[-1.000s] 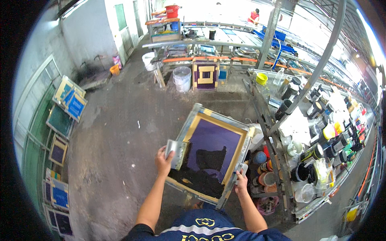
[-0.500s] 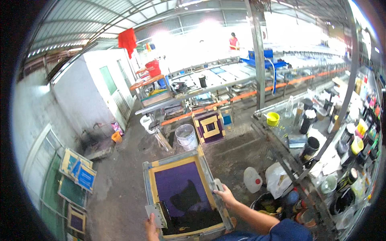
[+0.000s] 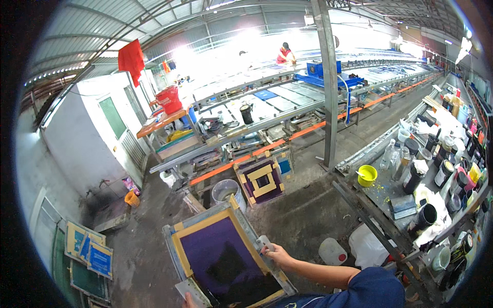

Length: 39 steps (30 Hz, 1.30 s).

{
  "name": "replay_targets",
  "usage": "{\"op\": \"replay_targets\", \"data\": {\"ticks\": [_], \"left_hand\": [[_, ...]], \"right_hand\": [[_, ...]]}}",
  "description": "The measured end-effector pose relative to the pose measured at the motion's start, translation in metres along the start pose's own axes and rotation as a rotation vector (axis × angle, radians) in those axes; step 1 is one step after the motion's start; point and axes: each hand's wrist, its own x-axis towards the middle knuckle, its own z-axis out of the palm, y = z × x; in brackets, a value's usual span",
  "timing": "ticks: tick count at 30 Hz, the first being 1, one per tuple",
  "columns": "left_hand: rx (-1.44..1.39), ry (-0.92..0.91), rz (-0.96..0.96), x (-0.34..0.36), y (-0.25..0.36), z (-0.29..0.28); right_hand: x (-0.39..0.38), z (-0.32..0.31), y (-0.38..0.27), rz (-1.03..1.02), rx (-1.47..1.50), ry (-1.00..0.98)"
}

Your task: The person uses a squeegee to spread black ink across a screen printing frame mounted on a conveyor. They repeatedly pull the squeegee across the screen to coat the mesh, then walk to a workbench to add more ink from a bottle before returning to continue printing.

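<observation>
"Two hands busy?"

"Yes. My left hand (image 3: 189,302), partly cut off, grips a flat pale plate (image 3: 188,288) at the near left of the purple screen (image 3: 211,244); my right hand (image 3: 278,256) is curled round a pale block (image 3: 264,242) at its right edge."

"Screen's place?"

"Near, before the white bucket (image 3: 242,200)."

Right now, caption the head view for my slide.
Hands at the edges of a yellow-bordered purple screen, a pale bucket and long table beyond.
</observation>
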Motion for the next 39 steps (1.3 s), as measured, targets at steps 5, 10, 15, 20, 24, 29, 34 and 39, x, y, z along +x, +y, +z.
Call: {"op": "replay_targets", "data": {"ticks": [5, 10, 15, 20, 24, 29, 34, 39], "left_hand": [[-0.094, -0.232, 0.092, 0.070, 0.109, 0.147], [0.054, -0.475, 0.256, 0.280, 0.122, 0.305], [0.160, -0.794, 0.243, 0.284, 0.214, 0.518], [0.130, -1.170, 0.160, 0.245, 0.251, 0.723], [0.149, -1.337, 0.246, 0.244, 0.239, 0.905], [0.208, -1.522, 0.212, 0.149, 0.254, 1.071], [0.320, -1.598, 0.161, 0.088, 0.238, 1.207], [0.385, -1.700, 0.183, 0.017, 0.226, 1.350]], "right_hand": [[0.101, -0.022, -0.077, -0.052, 0.043, 0.158], [0.171, -0.056, -0.149, -0.158, 0.152, 0.427], [0.182, -0.123, -0.228, -0.304, 0.216, 0.688], [0.175, -0.192, -0.287, -0.429, 0.223, 0.924], [0.202, -0.270, -0.317, -0.598, 0.350, 1.110], [0.223, -0.366, -0.358, -0.760, 0.477, 1.396], [0.235, -0.454, -0.384, -0.806, 0.519, 1.563], [0.263, -0.575, -0.434, -0.853, 0.618, 1.627]]}}
